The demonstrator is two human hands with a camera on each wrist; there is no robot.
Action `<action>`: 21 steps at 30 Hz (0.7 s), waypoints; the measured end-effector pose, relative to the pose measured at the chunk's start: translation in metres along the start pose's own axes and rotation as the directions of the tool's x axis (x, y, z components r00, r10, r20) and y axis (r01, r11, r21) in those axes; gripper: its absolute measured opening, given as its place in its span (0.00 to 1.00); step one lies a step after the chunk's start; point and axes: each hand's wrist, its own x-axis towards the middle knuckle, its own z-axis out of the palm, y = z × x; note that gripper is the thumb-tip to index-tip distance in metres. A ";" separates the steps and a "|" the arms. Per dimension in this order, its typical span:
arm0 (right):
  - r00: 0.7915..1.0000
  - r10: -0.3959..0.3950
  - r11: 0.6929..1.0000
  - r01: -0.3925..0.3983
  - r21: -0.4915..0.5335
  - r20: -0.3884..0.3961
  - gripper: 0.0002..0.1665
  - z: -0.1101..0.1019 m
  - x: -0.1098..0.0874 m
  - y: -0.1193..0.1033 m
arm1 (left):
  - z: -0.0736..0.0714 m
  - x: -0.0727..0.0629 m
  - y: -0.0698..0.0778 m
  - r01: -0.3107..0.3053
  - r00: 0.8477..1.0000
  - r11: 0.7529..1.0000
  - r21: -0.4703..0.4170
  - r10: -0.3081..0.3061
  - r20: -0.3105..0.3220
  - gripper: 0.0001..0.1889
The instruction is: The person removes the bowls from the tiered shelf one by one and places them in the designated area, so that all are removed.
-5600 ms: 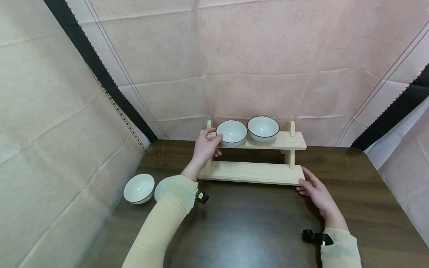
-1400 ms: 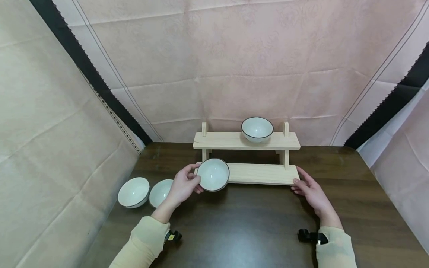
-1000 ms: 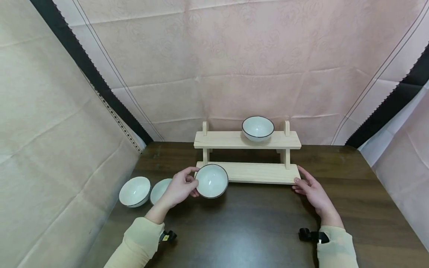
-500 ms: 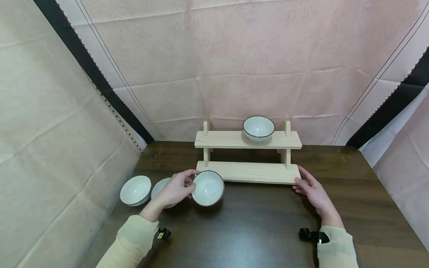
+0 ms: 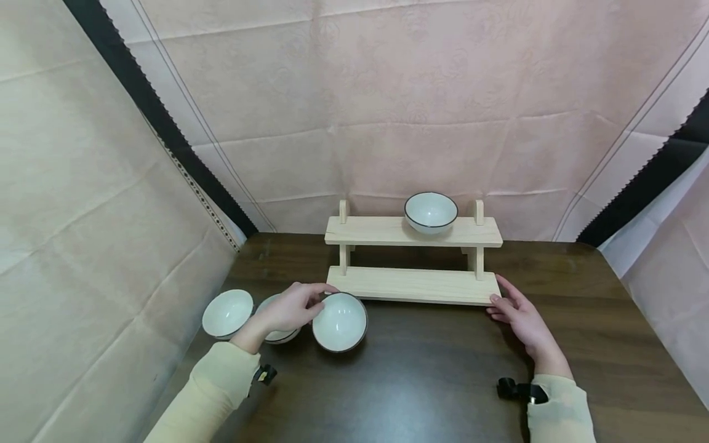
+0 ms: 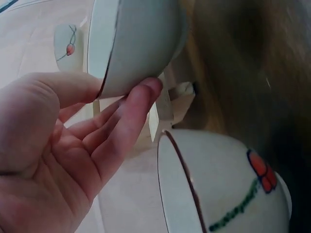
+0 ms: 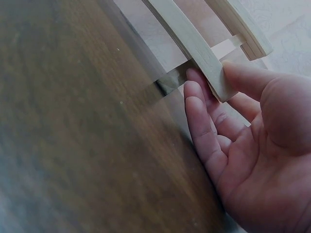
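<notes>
My left hand (image 5: 293, 307) pinches the rim of a white bowl (image 5: 340, 322) with a dark edge, in front of the rack's left end. In the left wrist view the thumb lies on the rim of this bowl (image 6: 141, 48) and the fingers support its outside. Partly hidden behind that hand is a second bowl (image 5: 282, 336); the left wrist view shows a bowl (image 6: 228, 184) with a red flower close below the fingers. My right hand (image 5: 523, 323) grips the right end of the two-tier wooden rack's lower board (image 5: 415, 285), thumb above and fingers beneath.
One bowl (image 5: 431, 213) stands on the rack's upper board (image 5: 371, 231), right of its middle. Another bowl (image 5: 228, 313) sits at the left edge of the dark wooden table (image 5: 410, 369). Pale cloth (image 5: 421, 111) hangs behind and at the sides.
The left hand has taken a bowl off the upper board and brought it down and left to the table area in front of the rack. The right hand keeps its grip on the lower board.
</notes>
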 end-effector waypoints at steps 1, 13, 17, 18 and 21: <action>1.000 0.001 1.000 -0.001 0.000 -0.001 0.45 0.000 0.000 0.000 | 0.000 0.001 -0.001 -0.016 1.000 1.000 0.018 0.016 0.012 0.22; 1.000 0.000 1.000 0.000 -0.004 0.003 0.45 0.000 0.000 0.001 | -0.006 0.007 -0.006 -0.082 0.992 0.992 0.095 0.073 0.101 0.21; 1.000 0.005 1.000 -0.005 -0.012 0.002 0.45 0.000 0.000 0.001 | -0.008 0.011 -0.009 -0.099 0.989 0.991 0.089 0.088 0.120 0.20; 1.000 0.008 1.000 -0.008 -0.014 0.003 0.45 0.000 0.001 0.001 | -0.008 0.012 -0.010 -0.105 0.988 0.990 0.096 0.093 0.125 0.20; 1.000 0.014 1.000 -0.014 -0.017 0.002 0.45 0.000 0.001 0.002 | -0.009 0.015 -0.010 -0.124 0.985 0.984 0.129 0.106 0.140 0.19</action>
